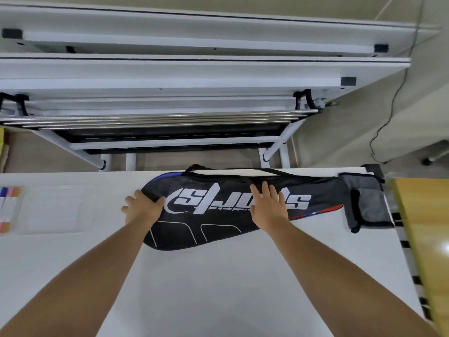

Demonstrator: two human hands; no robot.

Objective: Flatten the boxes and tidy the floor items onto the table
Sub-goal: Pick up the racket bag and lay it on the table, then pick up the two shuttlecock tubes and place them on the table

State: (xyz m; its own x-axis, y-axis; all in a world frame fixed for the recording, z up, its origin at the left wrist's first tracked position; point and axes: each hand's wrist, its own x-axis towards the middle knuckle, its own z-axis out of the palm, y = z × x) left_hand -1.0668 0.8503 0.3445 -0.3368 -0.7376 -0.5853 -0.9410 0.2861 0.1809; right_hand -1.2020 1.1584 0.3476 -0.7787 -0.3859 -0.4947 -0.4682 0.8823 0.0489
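Here, far edge: the racket bag (184, 227) lies lengthwise close to the far edge of the white table (218, 288), its black strap (243, 171) running right along that edge.
Bag position: the rounded head end points left, the narrow handle end points right and meets a grey pouch (369, 203) near the table's right corner.
Left hand: the left hand (143, 206) grips the rounded end of the bag, thumb on top and fingers curled around the rim.
Right hand: the right hand (267, 205) rests flat on the middle of the bag, fingers straight and spread over the lettering.
Near side: a wide bare stretch of tabletop lies between the bag and the person, crossed only by the two forearms.
Left side: a clear plastic sleeve (56, 207) lies flat well left of the bag, with a striped coloured item (8, 207) at the picture's left border.
Right side: a black-and-white striped strip (408, 244) runs along the table's right edge, with a wooden tabletop (425, 227) just beyond.
Beyond the table: folded white tables (194, 69) stand on edge on wheeled frames, across a narrow strip of floor; a thin dark cable (393, 105) trails down at the right.
Writing: large white letters on the bag read "sports", upside down from this view, beside a crescent logo; the small line beneath is too fine to read.
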